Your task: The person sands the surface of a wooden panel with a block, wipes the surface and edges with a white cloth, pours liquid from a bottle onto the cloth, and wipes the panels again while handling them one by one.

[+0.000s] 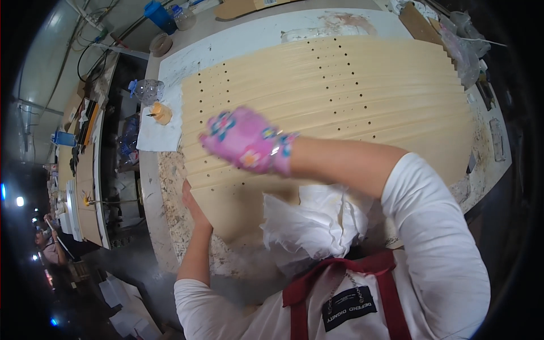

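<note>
A wide cream-coloured panel [272, 96] of long strips, pierced with rows of small dark holes, covers most of the worktable. Over its left part is my right hand [243, 139], in a pink glove with a flower pattern. Motion blurs the glove, so its fingers cannot be made out, nor whether it holds anything. My bare left hand [192, 198] is at the panel's near left edge, its fingers hidden there. Crumpled white cloth [317, 221] shows in front of my chest, overlapping the panel's near edge.
Left of the panel stand a small orange-yellow pot [161, 113] and a clear bottle [148, 90] with a blue cap. A blue cup [160, 17] is at the far left. Plastic bags [462, 54] lie at the far right. Further left, a person [51, 246] holds a long pole.
</note>
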